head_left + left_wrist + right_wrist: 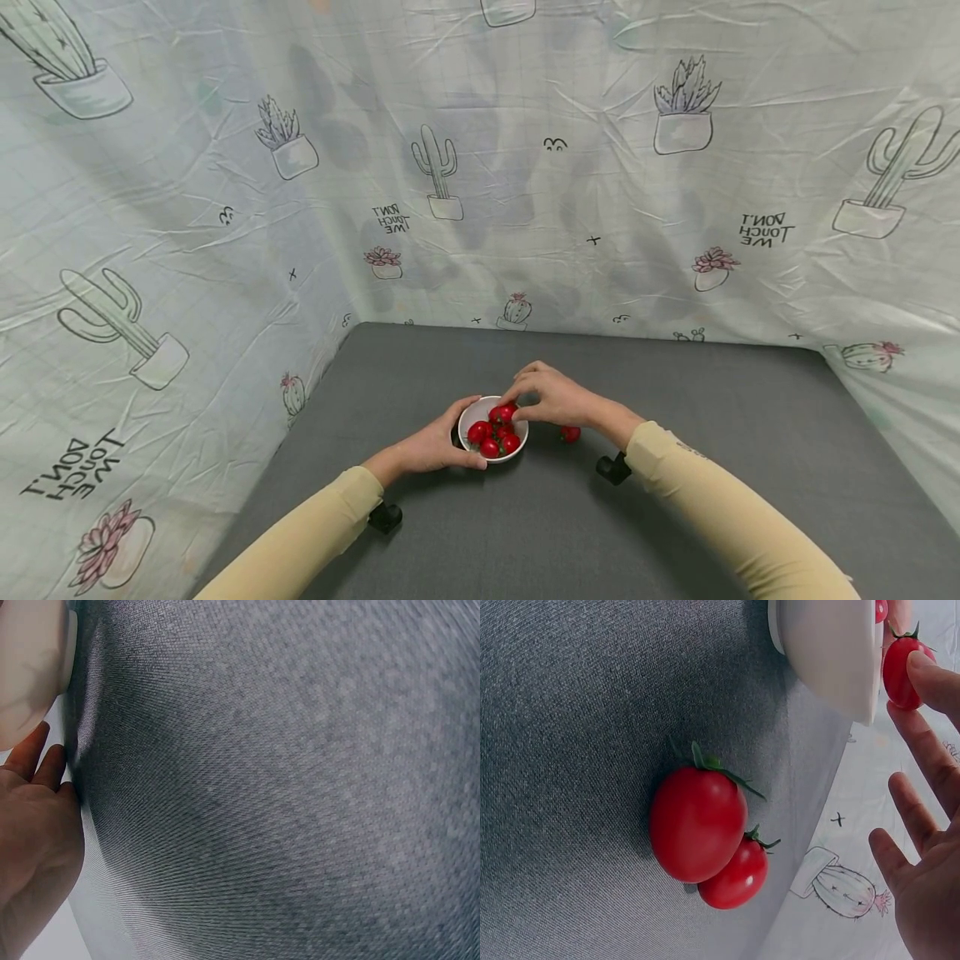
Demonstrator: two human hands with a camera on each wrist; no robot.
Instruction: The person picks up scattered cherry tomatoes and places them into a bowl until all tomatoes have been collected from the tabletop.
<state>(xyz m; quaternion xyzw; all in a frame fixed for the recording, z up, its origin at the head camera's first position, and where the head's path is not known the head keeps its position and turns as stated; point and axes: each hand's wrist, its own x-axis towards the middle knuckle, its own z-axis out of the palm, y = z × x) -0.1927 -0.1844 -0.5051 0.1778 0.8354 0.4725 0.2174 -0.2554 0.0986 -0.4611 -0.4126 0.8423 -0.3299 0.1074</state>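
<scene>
A small white bowl (519, 430) stands on the grey table (675, 500) and holds several red cherry tomatoes (489, 439). My left hand (459, 433) grips the bowl's left side, thumb at the near rim and fingers round the far rim. My right hand (517, 404) hovers over the bowl's right rim and pinches one cherry tomato (504, 412) at its fingertips. The right wrist view shows that tomato (898, 671) against a fingertip (930, 675), just above the bowl's rim (832, 652). Two more tomatoes (697, 825) lie touching on the table beside the bowl.
A loose tomato (570, 433) lies just right of the bowl, under my right wrist. Cactus-print cloth walls (225, 250) close the table in at the left, back and right. The left wrist view holds grey table cloth (285, 787) and the bowl's edge (30, 667).
</scene>
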